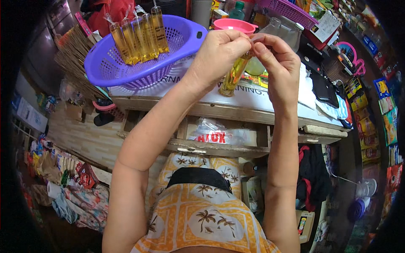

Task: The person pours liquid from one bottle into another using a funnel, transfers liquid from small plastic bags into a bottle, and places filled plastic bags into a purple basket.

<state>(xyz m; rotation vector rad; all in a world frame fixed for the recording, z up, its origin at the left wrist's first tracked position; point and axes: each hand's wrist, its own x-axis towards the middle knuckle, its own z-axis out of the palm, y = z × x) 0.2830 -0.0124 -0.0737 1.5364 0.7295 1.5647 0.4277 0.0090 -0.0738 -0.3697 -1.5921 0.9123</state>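
My left hand (216, 55) and my right hand (281, 64) meet above the table, pinching the twisted top of a narrow clear plastic bag. Below my fingers the bag of yellow liquid (232, 77) hangs slightly tilted, its lower end at or just above the tabletop; I cannot tell which. To the left, a purple perforated plastic basket (117, 79) holds several similar bags of yellow liquid (145, 41), closed at the top and leaning side by side. Behind my hands are a pink funnel (235, 24) and a clear container (280, 27), partly hidden by my fingers.
Below the tabletop (202, 98), a drawer (221, 150) stands pulled out with clear plastic bags (212, 131) inside. A black wallet or pouch (324, 90) lies at the right. A green-capped bottle (238, 11) stands at the back. A stick broom (76, 60) leans left of the basket.
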